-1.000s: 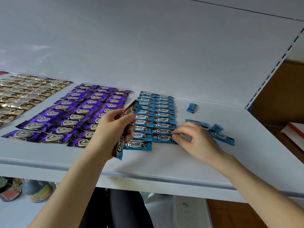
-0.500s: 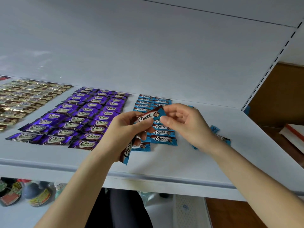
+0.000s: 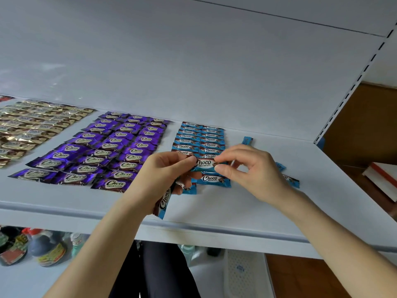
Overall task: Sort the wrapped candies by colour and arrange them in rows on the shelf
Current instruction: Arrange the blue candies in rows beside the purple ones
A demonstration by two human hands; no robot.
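Note:
On the white shelf lie sorted rows of wrapped candies: gold ones at the left, purple ones in the middle, blue ones to the right. My left hand grips a small bunch of blue candies that stick out below the palm. Its fingertips and my right hand together pinch one blue candy by its two ends, held just above the near end of the blue rows.
Loose blue candies lie right of the rows: one near the back, others partly hidden behind my right hand. A slotted upright bounds the shelf at the right. Bottles stand on the lower level.
My right hand left the shelf surface, came up to my left hand and took hold of the end of one blue candy. The two hands now hold it between them.

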